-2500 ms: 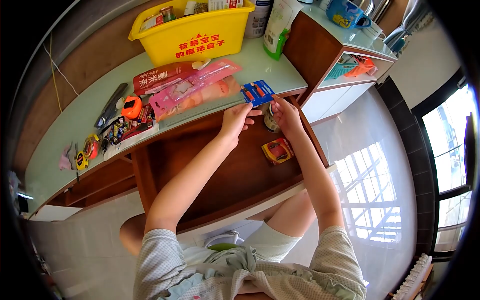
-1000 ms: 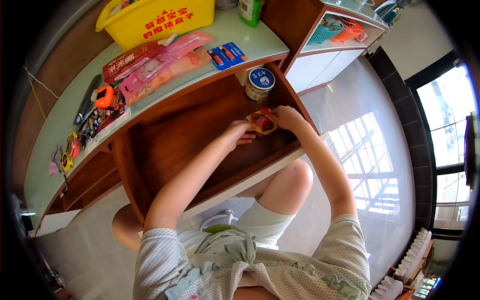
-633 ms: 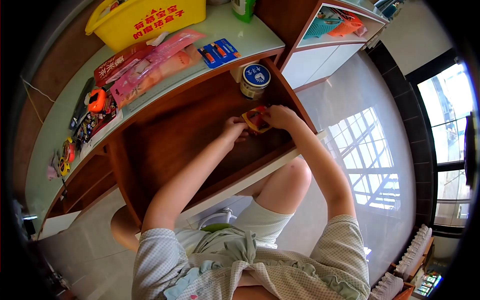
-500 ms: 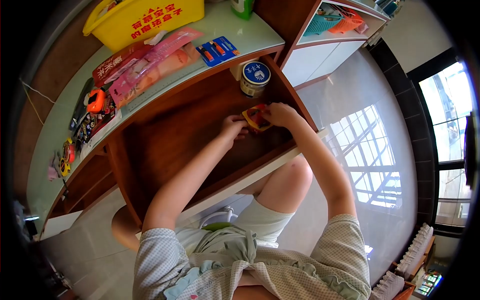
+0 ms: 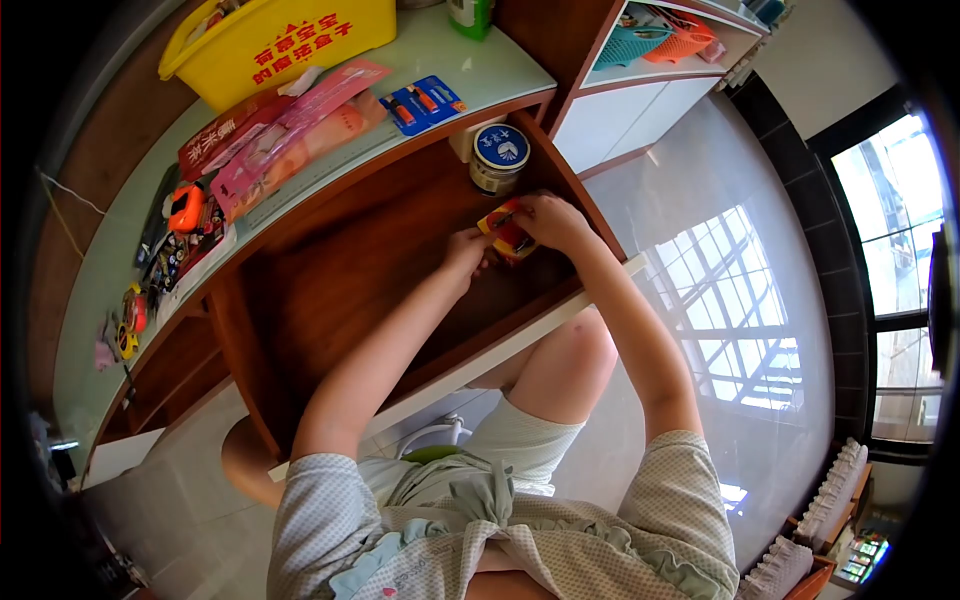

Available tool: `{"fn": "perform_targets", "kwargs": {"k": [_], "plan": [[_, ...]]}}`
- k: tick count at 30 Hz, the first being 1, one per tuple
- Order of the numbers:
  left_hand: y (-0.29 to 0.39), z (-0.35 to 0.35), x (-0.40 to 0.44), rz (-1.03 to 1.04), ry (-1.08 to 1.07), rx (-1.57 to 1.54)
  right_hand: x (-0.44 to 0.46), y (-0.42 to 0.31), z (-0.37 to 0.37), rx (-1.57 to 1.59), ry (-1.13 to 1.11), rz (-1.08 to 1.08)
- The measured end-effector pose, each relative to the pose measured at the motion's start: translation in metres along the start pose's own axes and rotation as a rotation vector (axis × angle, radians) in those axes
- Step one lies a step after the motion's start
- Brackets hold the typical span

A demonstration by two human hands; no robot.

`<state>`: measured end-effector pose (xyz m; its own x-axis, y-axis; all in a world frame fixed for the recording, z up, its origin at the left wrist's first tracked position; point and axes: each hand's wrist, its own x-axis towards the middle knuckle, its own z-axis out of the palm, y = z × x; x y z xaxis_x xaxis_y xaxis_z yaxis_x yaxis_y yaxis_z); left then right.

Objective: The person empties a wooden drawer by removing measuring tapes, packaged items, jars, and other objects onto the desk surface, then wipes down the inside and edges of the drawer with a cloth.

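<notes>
Seen from the head camera, the left hand (image 5: 468, 252) and the right hand (image 5: 552, 220) meet over the open drawer (image 5: 350, 275), with a small red-and-yellow packet (image 5: 510, 240) held between them. The left has its fingers closed on the packet's left side; the right, bent over the top, grips it from the other side, its fingertips partly hidden from me. I can't tell whether the packet touches the drawer floor beneath the hands. Just beyond the right hand, a little to its left, stands a jar with a blue lid (image 5: 501, 147). Past the left hand, up on the desktop (image 5: 515, 75), lies a blue card pack (image 5: 424, 104), with a pink bag (image 5: 270, 155) lying to its left and a yellow basket (image 5: 290, 48) farther off. Well out to the left of that same hand sits an orange object (image 5: 187, 208). Away beyond the right hand, an orange basket (image 5: 678, 40) rests on a cabinet shelf (image 5: 690, 70).
</notes>
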<state>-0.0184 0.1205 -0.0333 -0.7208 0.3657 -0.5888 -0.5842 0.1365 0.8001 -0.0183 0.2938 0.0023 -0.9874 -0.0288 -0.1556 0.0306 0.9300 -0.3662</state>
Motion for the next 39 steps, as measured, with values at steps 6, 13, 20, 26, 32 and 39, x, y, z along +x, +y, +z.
{"fn": "perform_targets", "kwargs": {"k": [6,13,20,26,32,39], "plan": [[0.022,-0.027,-0.027,0.061,-0.006,0.0,-0.005,-0.013,-0.009,0.081,0.252,0.03],[0.034,-0.054,-0.055,0.071,0.023,-0.157,-0.006,-0.02,-0.024,0.293,0.027,0.084],[0.052,-0.066,-0.075,0.19,0.022,-0.201,-0.014,-0.03,-0.038,0.931,-0.103,0.152],[0.079,-0.065,-0.084,0.295,0.065,-0.232,-0.014,-0.046,-0.042,1.477,-0.125,0.18],[0.107,-0.061,-0.083,0.381,0.077,-0.111,0.01,-0.054,-0.048,1.645,-0.017,0.046],[0.114,-0.065,-0.071,0.412,0.05,-0.028,0.037,-0.068,-0.063,1.64,0.013,-0.005]]}}
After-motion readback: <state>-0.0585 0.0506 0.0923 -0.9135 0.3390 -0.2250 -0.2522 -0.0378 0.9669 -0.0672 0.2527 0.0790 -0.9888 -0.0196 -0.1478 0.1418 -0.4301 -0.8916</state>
